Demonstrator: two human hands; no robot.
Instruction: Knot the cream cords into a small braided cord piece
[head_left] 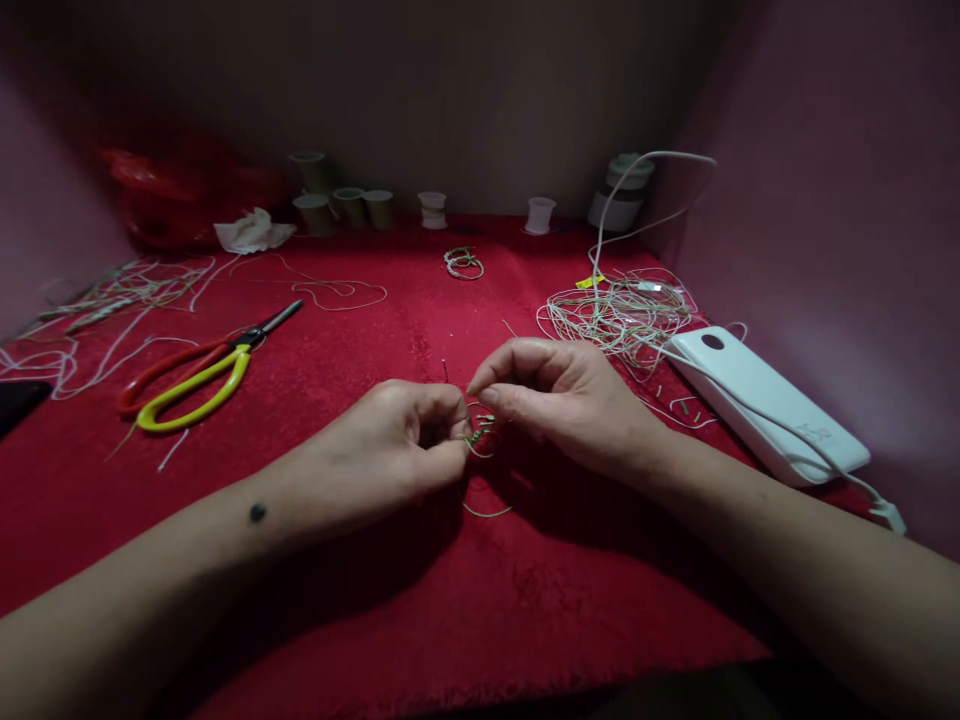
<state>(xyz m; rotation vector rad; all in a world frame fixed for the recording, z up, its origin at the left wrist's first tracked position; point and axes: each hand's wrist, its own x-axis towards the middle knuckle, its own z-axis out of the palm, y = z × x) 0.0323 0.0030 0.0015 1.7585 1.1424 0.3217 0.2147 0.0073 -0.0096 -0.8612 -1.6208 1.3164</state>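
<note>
My left hand [397,440] is closed in a pinch on a small knotted green cord [480,436], with thin loops of it showing between my hands. Just to its right, my right hand [581,405] has its thumb and forefinger pressed together above the knotted part. Whether a strand is caught between those fingertips is too fine to tell. A longer thin strand [487,515] curves below, over the red cloth. Beyond my fingers lies a finished-looking ring of cord [463,263], pale and green.
Scissors [199,395] with red and yellow handles lie at left, beside loose cords [142,290]. At right are a cord tangle [622,318] and a white power bank [772,405] with its cable. Spools [380,210], a bottle [622,195] and a red plastic bag [165,180] line the back.
</note>
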